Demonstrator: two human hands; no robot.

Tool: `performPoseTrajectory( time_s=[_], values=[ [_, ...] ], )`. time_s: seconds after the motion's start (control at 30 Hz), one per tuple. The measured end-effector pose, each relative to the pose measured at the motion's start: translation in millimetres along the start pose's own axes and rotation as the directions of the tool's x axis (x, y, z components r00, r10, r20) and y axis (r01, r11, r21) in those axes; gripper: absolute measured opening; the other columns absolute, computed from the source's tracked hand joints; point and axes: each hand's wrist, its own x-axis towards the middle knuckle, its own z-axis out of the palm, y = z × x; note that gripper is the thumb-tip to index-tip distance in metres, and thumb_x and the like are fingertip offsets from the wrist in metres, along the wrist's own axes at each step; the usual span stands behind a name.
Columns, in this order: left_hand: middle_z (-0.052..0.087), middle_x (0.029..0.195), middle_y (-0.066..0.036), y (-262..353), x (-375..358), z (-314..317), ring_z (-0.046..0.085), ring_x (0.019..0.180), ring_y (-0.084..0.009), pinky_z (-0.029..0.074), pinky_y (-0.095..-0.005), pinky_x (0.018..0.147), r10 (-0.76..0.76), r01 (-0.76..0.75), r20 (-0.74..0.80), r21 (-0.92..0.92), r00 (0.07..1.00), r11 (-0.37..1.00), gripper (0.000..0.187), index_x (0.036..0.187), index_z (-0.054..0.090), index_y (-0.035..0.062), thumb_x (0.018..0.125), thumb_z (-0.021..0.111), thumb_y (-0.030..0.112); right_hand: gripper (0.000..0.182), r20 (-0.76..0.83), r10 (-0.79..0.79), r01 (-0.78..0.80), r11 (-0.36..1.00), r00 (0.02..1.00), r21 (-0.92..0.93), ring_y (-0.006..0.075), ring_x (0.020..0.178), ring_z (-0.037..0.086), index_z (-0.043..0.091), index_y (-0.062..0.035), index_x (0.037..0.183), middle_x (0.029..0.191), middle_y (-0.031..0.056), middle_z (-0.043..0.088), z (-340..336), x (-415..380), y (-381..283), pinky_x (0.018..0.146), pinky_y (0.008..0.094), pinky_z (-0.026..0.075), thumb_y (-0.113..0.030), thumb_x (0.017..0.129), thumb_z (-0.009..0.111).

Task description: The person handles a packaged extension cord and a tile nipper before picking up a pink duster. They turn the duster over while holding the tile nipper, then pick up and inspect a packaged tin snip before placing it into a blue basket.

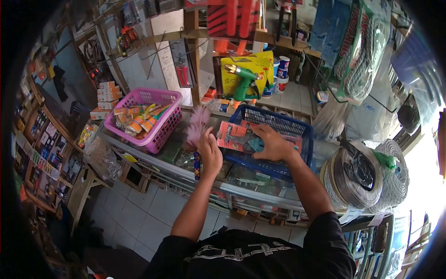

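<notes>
My right hand (274, 145) is over the blue plastic basket (304, 158), thumb and fingers curved around a red-carded blister pack (227, 139). Grey and teal parts show through the pack's clear front. The pack's left end lies across the basket's left side. My left hand (211, 153) is raised just left of the pack, fingers stretched upward and its edge toward me. Close beside it, on the left, is a pink feather duster (198, 125) with a dark patterned handle. I see no firm grip on the duster.
A pink basket (160, 132) of orange-labelled packets stands on the glass counter (174, 162). Behind the blue basket is a green spray nozzle (246, 76). Rope and cable coils (355, 176) stand at the right. Packaged ropes (360, 56) hang above; orange-white boxes (108, 95) are stacked left.
</notes>
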Motion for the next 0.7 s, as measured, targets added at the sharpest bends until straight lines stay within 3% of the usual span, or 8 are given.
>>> performPoseTrajectory(
  time_s=[0.13, 0.27, 0.3, 0.4, 0.43, 0.53, 0.57, 0.7],
  values=[
    [0.062, 0.128, -0.019, 13.9, -15.0, -15.7, 0.055, 0.123, -0.0327, 0.038, -0.0422, 0.109, -0.317, 0.26, -0.034, -0.493, 0.948, 0.83, 0.051, 0.135, 0.057, -0.0013, 0.117, 0.034, 0.04, 0.107, 0.012, 0.016, -0.016, 0.998, 1.0, -0.057, 0.0464, 0.127, 0.059, 0.043, 0.0038, 0.156, 0.141, 0.0273, 0.055, -14.1, 21.6, -39.9, 0.11, 0.0475, 0.049, -0.034, 0.067, 0.09],
    [0.06, 0.121, -0.017, 33.0, -21.0, -42.3, 0.052, 0.11, -0.025, 0.039, -0.0369, 0.103, -0.332, 0.372, 0.169, -0.469, 0.928, 0.801, 0.053, 0.126, 0.057, -0.0047, 0.117, 0.035, 0.043, 0.102, -0.063, -0.054, 0.047, 0.993, 0.997, -0.108, 0.0457, 0.122, 0.062, 0.048, 0.0037, 0.153, 0.136, 0.0277, 0.059, -26.5, 45.4, -96.7, 0.107, 0.0471, 0.051, -0.032, 0.066, 0.089],
    [0.058, 0.13, -0.017, 35.9, -20.5, -47.5, 0.051, 0.122, -0.0226, 0.036, -0.0358, 0.11, -0.312, 0.396, 0.244, -0.535, 0.918, 0.747, 0.056, 0.134, 0.054, -0.0053, 0.117, 0.036, 0.044, 0.099, -0.095, -0.059, 0.05, 0.994, 0.994, -0.097, 0.0448, 0.121, 0.062, 0.051, 0.0041, 0.15, 0.133, 0.0277, 0.061, -25.0, 50.8, -112.1, 0.105, 0.0467, 0.051, -0.032, 0.066, 0.089],
    [0.053, 0.141, -0.015, 32.1, -35.6, -39.4, 0.046, 0.135, -0.0218, 0.032, -0.0358, 0.118, -0.354, 0.32, 0.145, -0.802, 0.924, 0.505, 0.061, 0.146, 0.046, -0.0065, 0.116, 0.037, 0.046, 0.096, -0.307, 0.004, 0.019, 0.997, 0.952, 0.072, 0.0451, 0.123, 0.062, 0.054, 0.0071, 0.146, 0.13, 0.0311, 0.063, -0.3, 64.5, -154.9, 0.107, 0.046, 0.051, -0.035, 0.067, 0.09],
    [0.056, 0.133, -0.004, 15.7, -40.5, -48.3, 0.048, 0.127, -0.0145, 0.037, -0.0325, 0.112, -0.264, 0.32, 0.231, -0.87, 0.936, 0.376, 0.063, 0.148, 0.047, 0.0023, 0.114, 0.04, 0.055, 0.096, -0.311, 0.038, 0.007, 0.99, 0.95, 0.144, 0.0436, 0.125, 0.063, 0.055, 0.0113, 0.142, 0.13, 0.0327, 0.064, 6.1, 70.8, -167.0, 0.108, 0.0452, 0.05, -0.038, 0.068, 0.092],
    [0.056, 0.131, -0.003, 31.9, -49.7, -72.0, 0.049, 0.127, -0.0149, 0.039, -0.0338, 0.111, -0.414, 0.353, 0.194, -0.866, 0.889, 0.353, 0.065, 0.143, 0.051, 0.0062, 0.111, 0.041, 0.062, 0.095, -0.304, 0.177, -0.076, 0.945, 0.936, 0.317, 0.0416, 0.123, 0.065, 0.055, 0.0131, 0.141, 0.131, 0.0309, 0.065, 34.0, 81.4, -202.1, 0.107, 0.0446, 0.05, -0.037, 0.07, 0.094],
    [0.058, 0.128, -0.003, 47.1, -45.9, -92.1, 0.054, 0.124, -0.0154, 0.044, -0.0353, 0.107, -0.477, 0.419, 0.276, -0.88, 0.834, 0.222, 0.063, 0.137, 0.055, 0.0111, 0.109, 0.042, 0.066, 0.093, -0.385, 0.196, -0.094, 0.959, 0.902, 0.267, 0.0365, 0.117, 0.069, 0.057, 0.0108, 0.141, 0.125, 0.0287, 0.069, 54.4, 85.0, -206.1, 0.106, 0.0424, 0.051, -0.038, 0.072, 0.095],
    [0.063, 0.124, -0.001, 36.4, -44.9, -147.9, 0.062, 0.118, -0.0177, 0.05, -0.0382, 0.103, -0.518, 0.503, 0.414, -0.864, 0.748, 0.036, 0.057, 0.134, 0.058, 0.014, 0.11, 0.043, 0.063, 0.079, -0.164, 0.201, -0.073, 0.816, 0.966, 0.573, 0.024, 0.109, 0.07, 0.059, 0.0081, 0.141, 0.119, 0.0248, 0.073, 73.5, 94.1, -227.7, 0.101, 0.0383, 0.051, -0.038, 0.084, 0.089]
  ],
)
